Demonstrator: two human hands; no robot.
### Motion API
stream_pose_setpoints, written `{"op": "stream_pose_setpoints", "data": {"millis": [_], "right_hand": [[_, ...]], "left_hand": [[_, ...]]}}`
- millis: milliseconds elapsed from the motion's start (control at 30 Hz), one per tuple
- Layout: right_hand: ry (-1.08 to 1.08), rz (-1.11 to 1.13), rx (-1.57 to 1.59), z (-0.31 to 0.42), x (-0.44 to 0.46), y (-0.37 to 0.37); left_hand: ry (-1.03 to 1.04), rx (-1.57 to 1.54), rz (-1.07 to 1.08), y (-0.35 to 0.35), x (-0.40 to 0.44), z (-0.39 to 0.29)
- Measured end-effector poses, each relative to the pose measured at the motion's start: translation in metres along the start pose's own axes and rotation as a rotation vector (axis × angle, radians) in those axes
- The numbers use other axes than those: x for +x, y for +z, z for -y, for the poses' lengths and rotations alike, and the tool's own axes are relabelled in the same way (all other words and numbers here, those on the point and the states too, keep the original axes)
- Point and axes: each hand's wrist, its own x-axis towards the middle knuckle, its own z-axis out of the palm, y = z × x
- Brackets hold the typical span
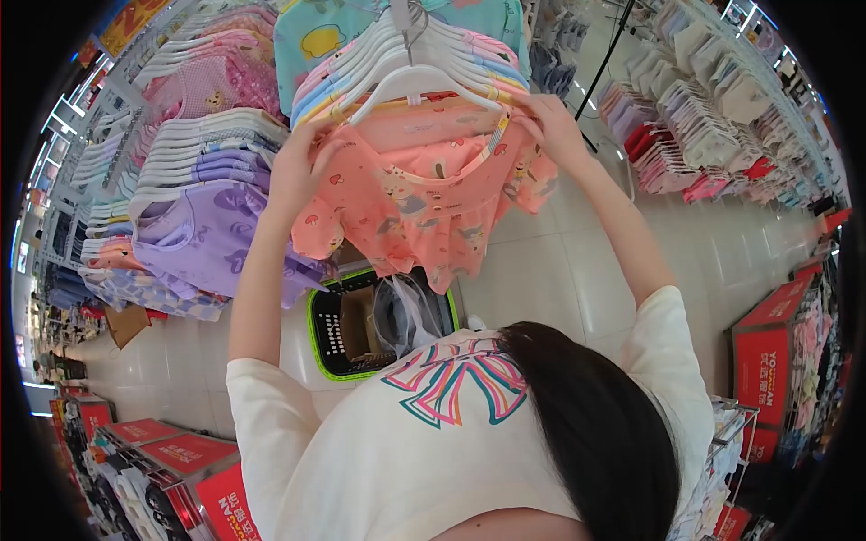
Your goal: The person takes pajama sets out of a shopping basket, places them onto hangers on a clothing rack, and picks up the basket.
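A coral children's top (433, 203) with small mushroom and animal prints hangs in front of me on a white hanger (424, 86). My left hand (302, 162) grips its left shoulder near the hanger's end. On the other side my right hand (552, 131) holds the right shoulder, thumb in front and fingers partly behind the cloth. Behind it several more white hangers are packed on the same metal hook, and a mint top (370, 36) with a yellow print shows at the back.
Purple tops (203, 230) hang close to my left arm. Below the coral top, a black basket with a green rim (314, 338) stands on the tiled floor, holding a cardboard box and clear plastic. Another clothes rack (713, 126) is at right; red display bins (767, 361) line both lower sides.
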Motion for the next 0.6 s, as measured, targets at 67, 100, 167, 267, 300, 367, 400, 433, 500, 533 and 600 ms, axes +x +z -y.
{"op": "stream_pose_setpoints", "data": {"millis": [67,100,167,267,300,367,400,433,500,533,600], "right_hand": [[0.010,0.137,0.054,-0.004,0.006,0.008],[-0.024,0.097,0.075,0.003,0.012,0.011],[-0.080,0.026,0.125,0.017,0.019,0.017],[-0.045,0.067,0.147,0.022,0.026,0.022],[-0.075,0.031,0.154,0.016,0.025,0.027],[0.024,0.081,0.176,0.012,0.021,0.025],[0.073,0.104,0.184,0.007,0.017,0.026],[0.145,0.144,0.231,0.001,0.012,0.028],[0.269,0.245,0.267,-0.003,0.006,0.024],[0.328,0.294,0.284,-0.002,0.005,0.020],[0.235,0.194,0.181,-0.005,-0.001,0.020]], "left_hand": [[-0.005,0.013,0.060,0.009,-0.009,0.018],[-0.066,0.001,0.059,0.012,-0.011,0.023],[-0.057,0.016,-0.012,0.019,-0.013,0.032],[-0.138,0.004,0.022,0.023,-0.018,0.048],[-0.149,-0.033,0.014,0.024,-0.020,0.053],[-0.174,-0.091,0.022,0.020,-0.021,0.058],[-0.192,-0.115,0.042,0.017,-0.021,0.058],[-0.212,-0.141,0.063,0.016,-0.021,0.058],[-0.193,-0.165,0.068,0.017,-0.021,0.060],[-0.183,-0.176,0.066,0.017,-0.022,0.060],[-0.179,-0.139,0.037,0.017,-0.027,0.058]]}}
